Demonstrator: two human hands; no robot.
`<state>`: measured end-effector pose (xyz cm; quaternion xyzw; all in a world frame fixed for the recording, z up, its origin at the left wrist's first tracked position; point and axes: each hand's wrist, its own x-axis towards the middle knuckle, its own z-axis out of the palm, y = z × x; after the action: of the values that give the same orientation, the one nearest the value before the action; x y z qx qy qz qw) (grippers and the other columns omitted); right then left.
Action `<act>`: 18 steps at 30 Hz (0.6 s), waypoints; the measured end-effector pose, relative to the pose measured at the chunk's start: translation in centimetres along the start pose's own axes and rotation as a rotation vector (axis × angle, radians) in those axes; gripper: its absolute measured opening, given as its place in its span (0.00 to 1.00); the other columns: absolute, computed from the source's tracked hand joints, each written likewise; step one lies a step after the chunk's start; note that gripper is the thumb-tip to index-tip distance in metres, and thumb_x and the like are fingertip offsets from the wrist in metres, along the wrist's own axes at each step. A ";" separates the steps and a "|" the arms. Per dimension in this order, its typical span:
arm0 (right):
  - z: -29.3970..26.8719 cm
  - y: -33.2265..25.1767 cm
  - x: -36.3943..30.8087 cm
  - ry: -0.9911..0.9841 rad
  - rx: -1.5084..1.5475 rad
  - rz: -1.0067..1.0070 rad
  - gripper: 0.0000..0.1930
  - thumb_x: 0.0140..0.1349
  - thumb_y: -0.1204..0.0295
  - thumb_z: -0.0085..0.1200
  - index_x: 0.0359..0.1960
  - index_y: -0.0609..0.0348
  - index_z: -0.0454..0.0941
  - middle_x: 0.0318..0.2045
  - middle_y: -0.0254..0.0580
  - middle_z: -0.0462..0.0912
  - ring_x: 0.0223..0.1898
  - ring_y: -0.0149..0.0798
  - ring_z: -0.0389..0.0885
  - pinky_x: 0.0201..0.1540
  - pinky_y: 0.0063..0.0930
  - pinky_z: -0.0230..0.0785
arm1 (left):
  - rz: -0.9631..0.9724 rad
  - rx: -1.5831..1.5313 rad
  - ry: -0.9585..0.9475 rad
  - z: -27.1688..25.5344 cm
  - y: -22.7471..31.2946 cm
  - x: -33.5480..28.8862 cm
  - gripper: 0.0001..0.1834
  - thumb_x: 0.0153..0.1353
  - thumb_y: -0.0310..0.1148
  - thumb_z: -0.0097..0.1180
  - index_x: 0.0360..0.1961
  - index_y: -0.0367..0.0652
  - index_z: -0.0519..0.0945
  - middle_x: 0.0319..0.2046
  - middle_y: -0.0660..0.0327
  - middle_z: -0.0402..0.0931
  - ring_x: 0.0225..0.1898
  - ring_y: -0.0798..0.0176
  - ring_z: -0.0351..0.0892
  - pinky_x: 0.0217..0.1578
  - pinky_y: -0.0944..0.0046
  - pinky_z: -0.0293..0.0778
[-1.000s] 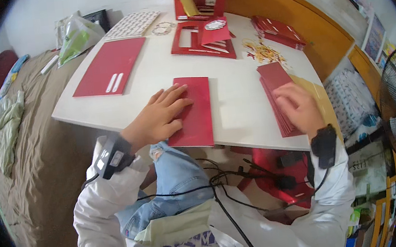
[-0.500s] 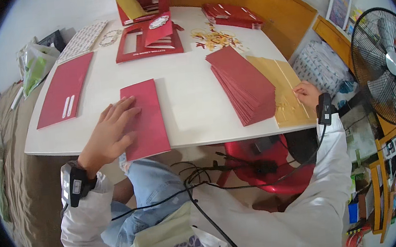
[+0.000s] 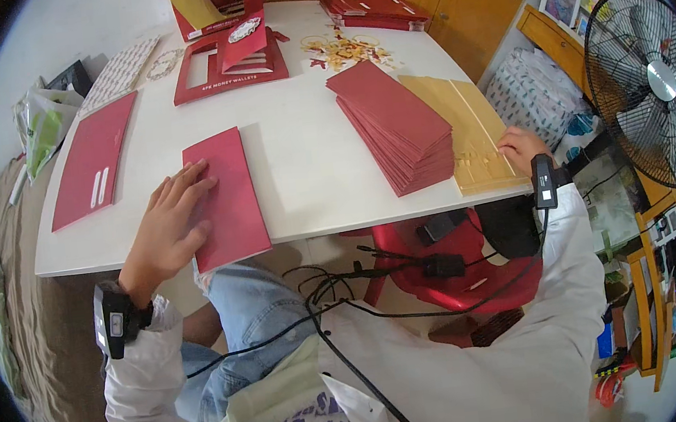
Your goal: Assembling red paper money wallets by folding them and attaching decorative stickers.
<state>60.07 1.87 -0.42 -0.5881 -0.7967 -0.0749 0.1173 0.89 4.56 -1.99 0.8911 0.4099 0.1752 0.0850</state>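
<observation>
My left hand (image 3: pixel 168 229) lies flat, fingers spread, on a red folded card wallet (image 3: pixel 229 193) at the table's front edge. At the right edge of a gold sheet (image 3: pixel 452 108), my right hand (image 3: pixel 523 149) is closed with its fingertips pinched together. Whatever those fingertips hold is too small to make out. Small raised bits, perhaps stickers, show on the sheet's near part. Overlapping the sheet's left side is a fanned stack of red card wallets (image 3: pixel 395 127). Another red card (image 3: pixel 96 166) with two pale slots rests at the left.
Further back on the white table (image 3: pixel 300 165) are a red window package (image 3: pixel 234 82), loose gold and red scraps (image 3: pixel 346 49) and a red stack (image 3: pixel 374 9). A fan (image 3: pixel 654 83) stands at the right. Black cables (image 3: pixel 326 294) hang over my lap, before a red stool (image 3: pixel 477 279).
The view has shifted, so the table sits slightly higher and further left in the picture. My hands stay at the same places on the wallet and gold sheet.
</observation>
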 end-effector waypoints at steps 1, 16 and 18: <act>0.0 -0.4 -0.1 0.001 0.000 0.001 0.05 0.53 0.75 0.56 0.30 0.63 0.78 0.32 0.48 0.76 0.35 0.52 0.77 0.38 0.38 0.69 | -0.009 -0.005 -0.004 0.0 0.0 0.0 0.36 0.46 0.43 0.46 0.57 0.36 0.66 0.64 0.45 0.56 0.65 0.42 0.53 0.65 0.48 0.47; 0.0 1.2 0.3 -0.049 0.026 0.046 0.06 0.53 0.71 0.56 0.29 0.60 0.80 0.31 0.45 0.78 0.34 0.49 0.79 0.36 0.36 0.70 | 0.014 0.017 0.018 0.1 -0.2 0.0 0.34 0.47 0.42 0.47 0.57 0.37 0.67 0.63 0.46 0.57 0.65 0.41 0.54 0.64 0.48 0.47; 0.4 1.5 0.4 -0.073 0.178 0.168 0.07 0.52 0.69 0.59 0.29 0.60 0.80 0.30 0.43 0.78 0.32 0.45 0.80 0.35 0.33 0.71 | 0.013 0.013 0.016 0.0 -0.1 0.0 0.34 0.47 0.43 0.47 0.57 0.37 0.67 0.63 0.46 0.57 0.65 0.41 0.54 0.64 0.48 0.48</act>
<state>61.32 2.78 -0.67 -0.6425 -0.7518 0.0276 0.1456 0.79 4.60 -2.05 0.8928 0.4060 0.1804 0.0746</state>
